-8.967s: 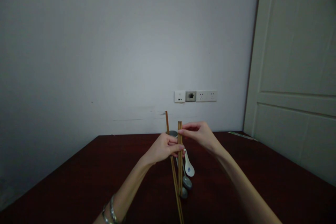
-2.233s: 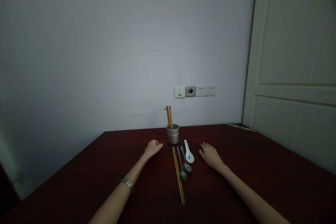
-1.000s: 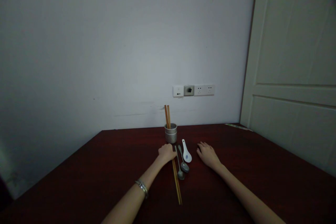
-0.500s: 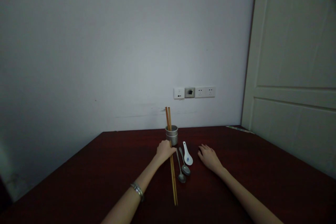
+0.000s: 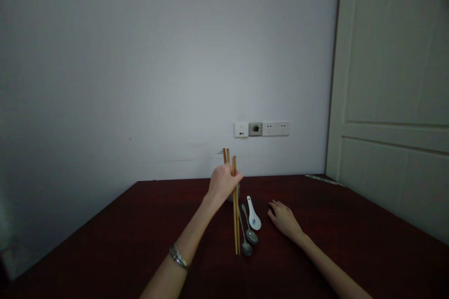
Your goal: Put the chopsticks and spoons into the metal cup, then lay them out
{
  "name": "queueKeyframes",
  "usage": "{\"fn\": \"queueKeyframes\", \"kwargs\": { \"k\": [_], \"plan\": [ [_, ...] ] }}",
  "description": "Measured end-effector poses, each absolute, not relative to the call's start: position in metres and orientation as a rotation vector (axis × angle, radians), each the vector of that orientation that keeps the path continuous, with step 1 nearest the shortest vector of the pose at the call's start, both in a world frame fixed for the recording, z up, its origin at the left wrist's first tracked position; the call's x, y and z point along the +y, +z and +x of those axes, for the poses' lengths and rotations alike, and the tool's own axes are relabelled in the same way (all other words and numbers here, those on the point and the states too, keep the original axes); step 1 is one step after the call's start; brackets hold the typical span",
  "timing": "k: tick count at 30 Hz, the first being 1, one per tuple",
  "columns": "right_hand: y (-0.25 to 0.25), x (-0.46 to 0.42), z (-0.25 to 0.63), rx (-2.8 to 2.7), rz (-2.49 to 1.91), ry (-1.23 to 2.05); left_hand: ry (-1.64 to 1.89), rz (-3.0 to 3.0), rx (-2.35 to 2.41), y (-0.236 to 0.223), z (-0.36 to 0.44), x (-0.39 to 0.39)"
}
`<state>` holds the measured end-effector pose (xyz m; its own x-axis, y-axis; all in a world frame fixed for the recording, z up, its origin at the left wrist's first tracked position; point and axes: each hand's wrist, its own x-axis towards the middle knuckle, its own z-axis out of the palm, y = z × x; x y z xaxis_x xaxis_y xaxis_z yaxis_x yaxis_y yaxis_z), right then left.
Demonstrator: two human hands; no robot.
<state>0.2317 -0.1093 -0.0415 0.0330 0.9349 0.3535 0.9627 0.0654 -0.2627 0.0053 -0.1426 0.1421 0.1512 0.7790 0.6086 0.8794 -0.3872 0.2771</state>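
Note:
My left hand (image 5: 223, 180) is closed round a pair of wooden chopsticks (image 5: 236, 219), held nearly upright in front of the metal cup (image 5: 238, 191). Most of that cup is hidden behind my hand, and another pair of chopsticks (image 5: 226, 155) sticks up out of it. Just right of the held pair lie a long-handled metal spoon (image 5: 246, 248), a second metal spoon (image 5: 251, 236) and a white ceramic spoon (image 5: 254, 221) with a blue mark. Resting on the table to the right of the spoons, my right hand (image 5: 283, 218) has its fingers loosely stretched out and holds nothing.
The dark red table (image 5: 140, 224) runs back to a pale wall (image 5: 182, 79) with sockets and switches (image 5: 262, 129). A flat printed strip (image 5: 324, 180) lies at the far right edge, close to a white panelled door (image 5: 393, 103).
My left hand has lifted the chopsticks from the table and tipped them upright, moving up before the cup. My right hand stays at rest, and the view has tilted up slightly.

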Motion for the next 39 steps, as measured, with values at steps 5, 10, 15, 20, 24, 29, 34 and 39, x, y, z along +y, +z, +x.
{"fn": "queueKeyframes", "kwargs": {
  "k": [5, 10, 15, 20, 24, 29, 34, 39],
  "plan": [
    [-0.033, -0.107, 0.244, -1.721, -1.648, 0.139, -1.114, -2.263, -1.581, 0.144, 0.014, -0.158],
    [0.013, -0.123, 0.235, -1.471, -1.272, 0.351, -1.127, -2.292, -1.567, 0.147, 0.017, -0.166],
    [0.082, -0.162, 0.184, -1.394, -0.803, 1.023, -1.194, -2.287, -1.497, 0.148, 0.017, -0.172],
    [0.113, -0.188, 0.142, -1.538, -0.619, 1.22, -1.244, -2.265, -1.459, 0.149, 0.014, -0.176],
    [0.114, -0.19, 0.134, -1.59, -0.616, 1.144, -1.267, -2.229, -1.484, 0.151, 0.012, -0.177],
    [0.116, -0.194, 0.137, -1.626, -0.661, 1.093, -1.333, -2.252, -1.483, 0.153, 0.012, -0.181],
    [0.121, -0.199, 0.142, -1.635, -0.628, 1.143, -1.553, -2.452, -1.42, 0.16, 0.01, -0.187],
    [0.125, -0.2, 0.145, -1.569, -0.634, 1.23, -1.962, -2.827, -1.311, 0.169, -0.003, -0.183]
  ]
}}
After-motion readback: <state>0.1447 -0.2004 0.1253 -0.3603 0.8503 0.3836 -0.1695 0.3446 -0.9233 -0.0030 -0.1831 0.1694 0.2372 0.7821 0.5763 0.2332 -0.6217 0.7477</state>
